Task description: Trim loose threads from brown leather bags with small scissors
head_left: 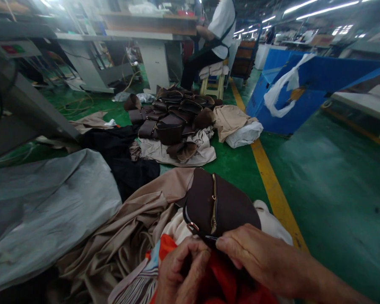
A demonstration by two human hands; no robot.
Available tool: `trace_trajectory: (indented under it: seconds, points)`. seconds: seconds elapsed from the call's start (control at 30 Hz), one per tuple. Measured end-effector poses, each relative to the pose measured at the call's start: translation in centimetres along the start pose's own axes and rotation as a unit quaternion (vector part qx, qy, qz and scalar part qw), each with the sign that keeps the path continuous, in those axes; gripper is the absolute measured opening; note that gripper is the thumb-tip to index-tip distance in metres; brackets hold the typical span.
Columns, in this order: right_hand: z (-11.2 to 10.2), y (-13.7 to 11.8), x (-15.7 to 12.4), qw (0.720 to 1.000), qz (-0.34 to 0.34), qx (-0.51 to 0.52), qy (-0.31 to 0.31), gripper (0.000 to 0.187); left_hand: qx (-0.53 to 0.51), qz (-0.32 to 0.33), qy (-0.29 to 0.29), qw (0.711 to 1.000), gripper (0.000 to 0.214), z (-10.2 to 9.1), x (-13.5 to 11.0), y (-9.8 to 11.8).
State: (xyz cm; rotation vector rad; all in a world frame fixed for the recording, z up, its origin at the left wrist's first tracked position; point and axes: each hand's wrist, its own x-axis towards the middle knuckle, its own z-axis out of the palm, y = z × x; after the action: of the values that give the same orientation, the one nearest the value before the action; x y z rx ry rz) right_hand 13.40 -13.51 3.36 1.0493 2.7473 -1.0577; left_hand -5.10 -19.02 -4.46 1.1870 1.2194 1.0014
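A dark brown zippered bag (pixel 232 200) rests across my lap, its gold zipper (pixel 214 202) running along the front and a metal ring (pixel 192 226) at its near left corner. My right hand (pixel 250 253) is closed on the bag's near edge, thumb on top. Close beside it, my left hand (pixel 183 270) pinches thumb and forefinger together just below that edge; what lies between the fingertips is too small to make out. Red cloth (pixel 221 274) shows under both hands, with striped fabric (pixel 139 283) to the left.
Several similar brown bags (pixel 174 112) are heaped on beige cloth (pixel 205 147) on the green floor. Grey plastic sheeting (pixel 50 211) and tan fabric (pixel 114 236) lie to the left. A blue bin (pixel 285 93) stands at right. Beyond the heap, a person (pixel 221 29) sits at a worktable (pixel 152 25).
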Motion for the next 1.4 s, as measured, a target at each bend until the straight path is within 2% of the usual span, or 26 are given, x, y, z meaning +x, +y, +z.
trace_trajectory:
  seconds: [0.1,0.23,0.37,0.47,0.63,0.83,0.9,1.03,1.13,1.2,1.3,1.4]
  points:
    - [0.4,0.0,0.3,0.996,0.049,0.075,0.007,0.044,0.011,0.023,-0.014,1.000,0.028,-0.2,0.1,-0.2]
    - [0.7,0.2,0.8,0.993,0.054,0.109,-0.004,0.040,0.001,0.019,-0.012,1.000,0.030,-0.2,0.1,0.0]
    - [0.6,-0.1,0.9,0.998,0.019,0.058,-0.008,0.026,-0.012,0.014,-0.010,1.000,0.032,-0.1,0.2,0.3]
    - [0.7,-0.5,1.0,0.999,0.031,0.006,-0.023,0.020,-0.015,0.024,-0.004,1.000,0.030,-0.1,0.2,0.4]
    - [1.4,-0.5,1.5,1.000,0.019,-0.017,0.007,0.023,0.031,0.055,-0.002,0.998,0.027,-0.2,0.2,-0.1]
    - [1.7,-0.8,1.7,0.992,0.062,0.104,0.022,0.037,0.068,0.113,0.002,0.991,0.024,-0.6,0.2,-0.4]
    - [1.5,-0.9,1.7,0.993,0.064,0.100,0.010,0.040,0.080,0.116,0.005,0.990,0.023,-0.7,0.2,-0.2]
    - [1.6,-0.6,2.2,0.998,0.045,0.037,-0.010,0.043,0.084,0.169,0.049,0.981,0.020,-0.4,0.2,-0.1]
    - [2.1,-0.1,2.6,0.999,0.034,0.014,-0.024,0.036,0.059,0.172,0.128,0.975,0.013,0.0,0.0,-0.4]
    - [2.4,0.0,2.5,0.999,0.040,0.021,-0.015,0.034,0.057,0.168,0.155,0.972,0.011,0.1,-0.1,-0.3]
    - [2.6,0.0,2.1,0.997,0.053,0.062,-0.004,0.037,0.085,0.199,0.097,0.972,0.013,-0.6,0.0,0.2]
    - [2.8,0.3,1.9,0.982,0.083,0.170,0.011,0.048,0.127,0.203,0.053,0.969,0.014,-1.5,0.0,0.4]
